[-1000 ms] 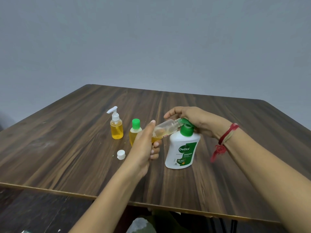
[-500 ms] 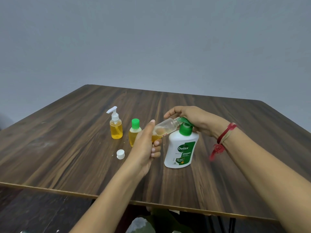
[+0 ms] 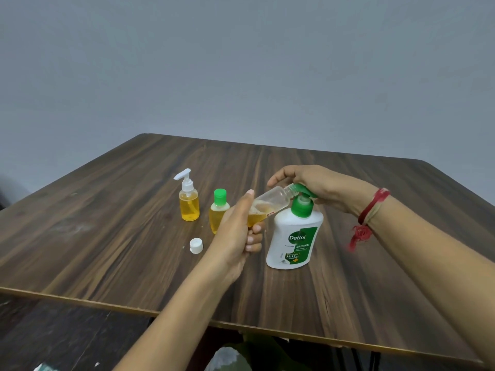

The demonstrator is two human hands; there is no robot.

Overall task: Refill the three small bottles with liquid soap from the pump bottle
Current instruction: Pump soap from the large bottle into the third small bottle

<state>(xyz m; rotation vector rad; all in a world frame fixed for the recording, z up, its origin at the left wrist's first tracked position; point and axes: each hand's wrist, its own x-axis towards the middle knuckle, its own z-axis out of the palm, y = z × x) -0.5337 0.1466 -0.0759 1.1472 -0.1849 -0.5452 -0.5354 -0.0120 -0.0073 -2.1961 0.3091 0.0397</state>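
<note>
The clear small bottle (image 3: pixel 272 200) is held off the worktop (image 3: pixel 120 236), tilted with its open threaded neck up and to the right. The neck meets the green spout of the pump bottle (image 3: pixel 293 239). A little amber soap with foam sits in its lower end, near the fingers that hold it.

The left hand (image 3: pixel 235 231) grips this bottle by its base, with the fingers curled round it and the thumb pointing up along its side. The right hand (image 3: pixel 316 184) lies over the green pump head (image 3: pixel 304 194), fingers fairly straight and reaching left past the spout. It presses on top rather than wrapping round; its thumb is hidden.

The pump bottle is white with a green Dettol label. It stands upright on the worktop, just right of the left hand.

To the left stand 2 more small bottles, both upright and filled with amber soap. The green-capped bottle (image 3: pixel 219 211) is just behind the left hand, and the white-pump bottle (image 3: pixel 189 203) is a little further left. A loose white cap (image 3: pixel 196 245) lies on the worktop in front of them.

A red thread band (image 3: pixel 371 210) circles the right wrist. A plain grey wall (image 3: pixel 241 62) rises behind the dark wood-grain worktop.
</note>
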